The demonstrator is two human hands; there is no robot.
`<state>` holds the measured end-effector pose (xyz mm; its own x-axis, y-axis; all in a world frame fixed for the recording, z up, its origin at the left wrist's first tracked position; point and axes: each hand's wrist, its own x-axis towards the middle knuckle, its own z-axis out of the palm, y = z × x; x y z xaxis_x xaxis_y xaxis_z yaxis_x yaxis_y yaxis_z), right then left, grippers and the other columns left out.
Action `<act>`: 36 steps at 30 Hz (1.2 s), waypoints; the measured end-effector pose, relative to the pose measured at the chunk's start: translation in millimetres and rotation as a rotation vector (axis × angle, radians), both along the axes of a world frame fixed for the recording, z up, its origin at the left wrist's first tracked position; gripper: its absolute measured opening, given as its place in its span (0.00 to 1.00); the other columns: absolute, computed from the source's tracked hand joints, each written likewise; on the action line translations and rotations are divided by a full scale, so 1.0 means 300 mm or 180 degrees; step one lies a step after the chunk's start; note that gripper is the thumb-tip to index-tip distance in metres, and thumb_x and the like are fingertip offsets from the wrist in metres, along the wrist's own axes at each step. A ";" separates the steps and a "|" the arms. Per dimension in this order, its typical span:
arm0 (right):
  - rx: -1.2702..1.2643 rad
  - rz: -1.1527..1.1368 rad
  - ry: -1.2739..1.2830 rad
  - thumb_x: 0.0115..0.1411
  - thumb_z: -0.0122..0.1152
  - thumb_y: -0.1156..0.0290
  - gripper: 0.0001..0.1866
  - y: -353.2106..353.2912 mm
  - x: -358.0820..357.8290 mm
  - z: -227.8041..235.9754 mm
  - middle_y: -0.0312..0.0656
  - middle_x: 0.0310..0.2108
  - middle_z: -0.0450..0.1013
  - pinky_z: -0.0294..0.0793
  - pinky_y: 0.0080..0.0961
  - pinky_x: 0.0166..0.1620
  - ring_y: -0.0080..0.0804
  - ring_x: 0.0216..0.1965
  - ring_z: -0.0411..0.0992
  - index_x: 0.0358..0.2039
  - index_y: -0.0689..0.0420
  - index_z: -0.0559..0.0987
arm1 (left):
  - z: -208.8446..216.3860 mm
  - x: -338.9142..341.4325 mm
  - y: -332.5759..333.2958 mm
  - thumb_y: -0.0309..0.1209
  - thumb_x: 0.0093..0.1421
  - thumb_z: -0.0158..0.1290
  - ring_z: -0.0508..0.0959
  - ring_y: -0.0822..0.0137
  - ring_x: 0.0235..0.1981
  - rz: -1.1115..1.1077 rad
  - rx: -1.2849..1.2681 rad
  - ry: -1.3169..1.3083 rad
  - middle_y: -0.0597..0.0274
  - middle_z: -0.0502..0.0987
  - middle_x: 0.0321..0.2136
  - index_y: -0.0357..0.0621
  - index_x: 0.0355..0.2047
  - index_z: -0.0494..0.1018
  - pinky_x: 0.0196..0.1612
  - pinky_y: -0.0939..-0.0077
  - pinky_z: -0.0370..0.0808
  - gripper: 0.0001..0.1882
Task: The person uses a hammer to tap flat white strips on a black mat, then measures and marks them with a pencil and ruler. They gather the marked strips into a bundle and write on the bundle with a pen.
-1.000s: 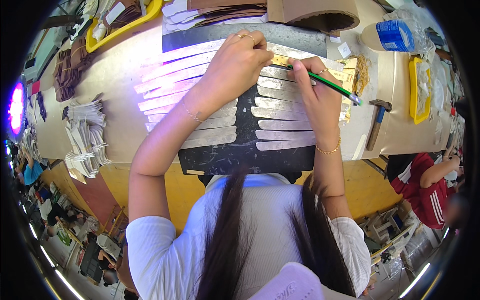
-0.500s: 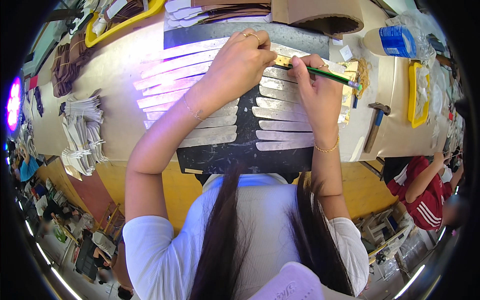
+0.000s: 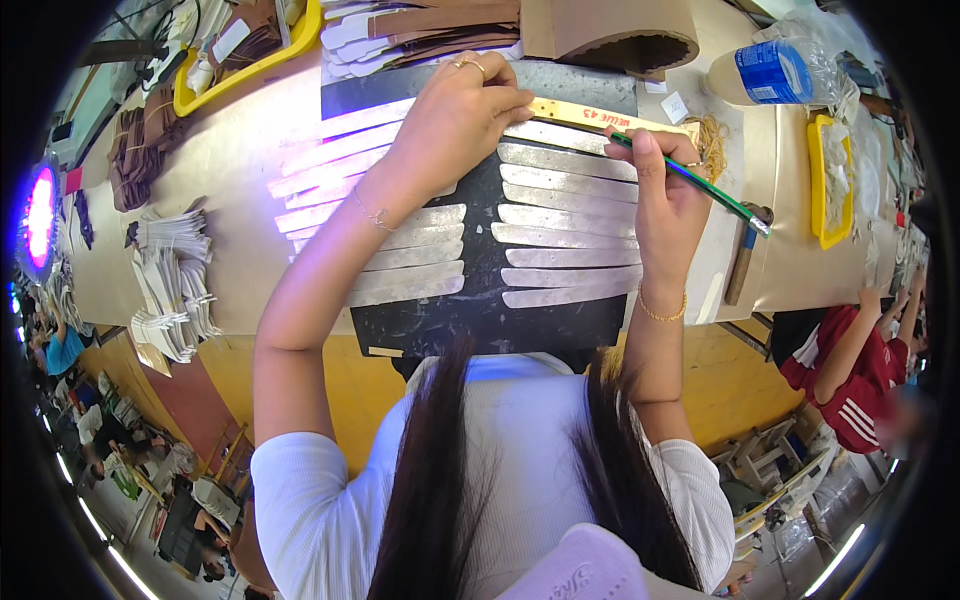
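Observation:
My left hand [image 3: 460, 110] presses its closed fingertips on the left end of a narrow yellow template strip [image 3: 570, 112] with small holes and red writing. That template lies along the top strip of the right-hand column. A green pencil [image 3: 690, 180] is gripped in my right hand [image 3: 668, 205], its tip by the template's lower edge and its end pointing down to the right. Pale silvery strips [image 3: 565, 215] lie in two fanned columns on a black board [image 3: 480, 325]. My left forearm covers part of the left column [image 3: 415, 260].
Brown and white strips [image 3: 400, 35] and a curved brown sheet [image 3: 610, 35] lie at the back. White bundles [image 3: 170, 270] and a yellow tray [image 3: 250, 65] are left. A jar [image 3: 760, 75], rubber bands [image 3: 712, 145], hammer [image 3: 745, 255] and yellow tray [image 3: 832, 180] are right.
My right hand with the pencil has moved right along the template and slightly down, uncovering more of it and its red writing. My left hand stays at the template's left end.

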<state>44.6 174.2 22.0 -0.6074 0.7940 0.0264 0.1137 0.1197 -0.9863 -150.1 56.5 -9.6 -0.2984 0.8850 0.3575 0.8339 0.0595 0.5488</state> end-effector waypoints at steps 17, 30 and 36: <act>0.0010 0.0005 -0.0091 0.70 0.59 0.66 0.12 -0.011 0.013 -0.013 0.39 0.31 0.81 0.73 0.15 0.39 0.19 0.34 0.77 0.37 0.63 0.78 | -0.009 -0.003 0.007 0.30 0.57 0.64 0.76 0.60 0.37 -0.0074 -0.0096 -0.0089 0.60 0.75 0.32 0.42 0.39 0.84 0.43 0.67 0.74 0.10; 0.0543 0.0595 -0.0828 0.70 0.59 0.63 0.13 0.028 -0.085 0.026 0.39 0.29 0.81 0.73 0.16 0.36 0.18 0.33 0.77 0.36 0.62 0.79 | 0.000 -0.011 0.015 0.29 0.55 0.64 0.76 0.59 0.37 -0.0142 -0.0229 -0.0031 0.60 0.76 0.32 0.42 0.37 0.84 0.43 0.66 0.73 0.09; 0.0955 0.0849 -0.1376 0.70 0.59 0.63 0.14 0.037 -0.127 0.004 0.38 0.25 0.80 0.74 0.18 0.34 0.18 0.29 0.78 0.34 0.62 0.79 | 0.012 -0.007 0.026 0.29 0.55 0.64 0.76 0.58 0.36 -0.0154 -0.0315 -0.0021 0.61 0.76 0.31 0.43 0.35 0.84 0.43 0.64 0.73 0.08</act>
